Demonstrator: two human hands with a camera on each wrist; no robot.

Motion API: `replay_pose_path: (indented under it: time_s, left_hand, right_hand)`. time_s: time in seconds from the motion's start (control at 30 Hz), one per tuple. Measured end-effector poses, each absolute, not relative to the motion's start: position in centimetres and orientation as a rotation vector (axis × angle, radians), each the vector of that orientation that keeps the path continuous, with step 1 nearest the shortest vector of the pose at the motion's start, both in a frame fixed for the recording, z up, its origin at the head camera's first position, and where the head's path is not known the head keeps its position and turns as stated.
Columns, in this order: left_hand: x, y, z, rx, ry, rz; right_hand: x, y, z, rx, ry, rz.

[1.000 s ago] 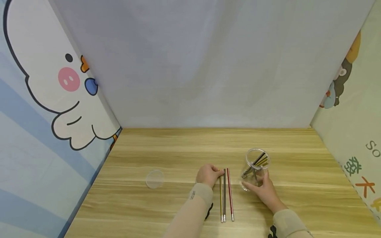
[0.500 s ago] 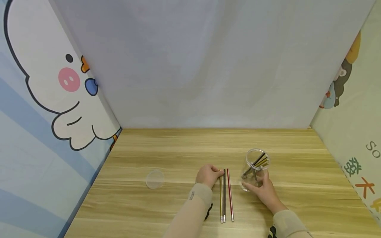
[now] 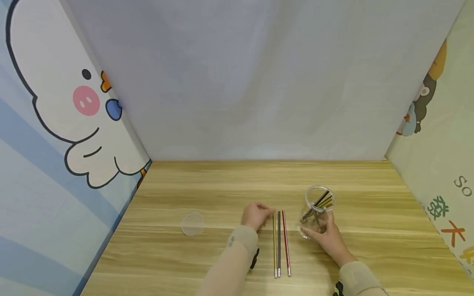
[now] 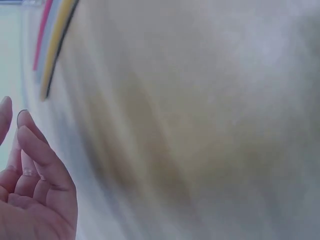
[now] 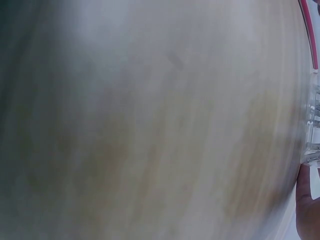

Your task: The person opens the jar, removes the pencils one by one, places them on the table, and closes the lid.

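My left hand, thumb and fingers apart, near far end of yellow pencil; my right hand grips clear jar, pencils inside

The tabletop is finished in smooth wood grain; the clear jar is glossily surfaced, the red pencil is smoothly painted, and the backdrop is formed of matt, cloth-like sheeting.
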State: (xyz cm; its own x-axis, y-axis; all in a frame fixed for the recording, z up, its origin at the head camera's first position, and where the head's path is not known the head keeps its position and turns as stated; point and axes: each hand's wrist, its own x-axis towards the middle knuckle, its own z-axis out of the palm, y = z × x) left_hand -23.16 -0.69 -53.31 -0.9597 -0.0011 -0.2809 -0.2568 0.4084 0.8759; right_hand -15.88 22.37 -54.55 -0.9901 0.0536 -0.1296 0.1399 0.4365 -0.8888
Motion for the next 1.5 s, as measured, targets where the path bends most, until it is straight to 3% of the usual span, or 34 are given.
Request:
replay_pose_path:
  time_s: [0.5,1.5]
  left_hand:
    - [-23.7,-1.1,-50.1,-0.107,2.393,1.717]
    - [-21.6,1.9,-42.1,0.186,2.285,1.88]
  right_hand:
    - [-16.0,22.5,-54.8,0.179,2.589,-1.606]
    - [-16.0,22.4,-54.9,0.135,2.635,-1.625]
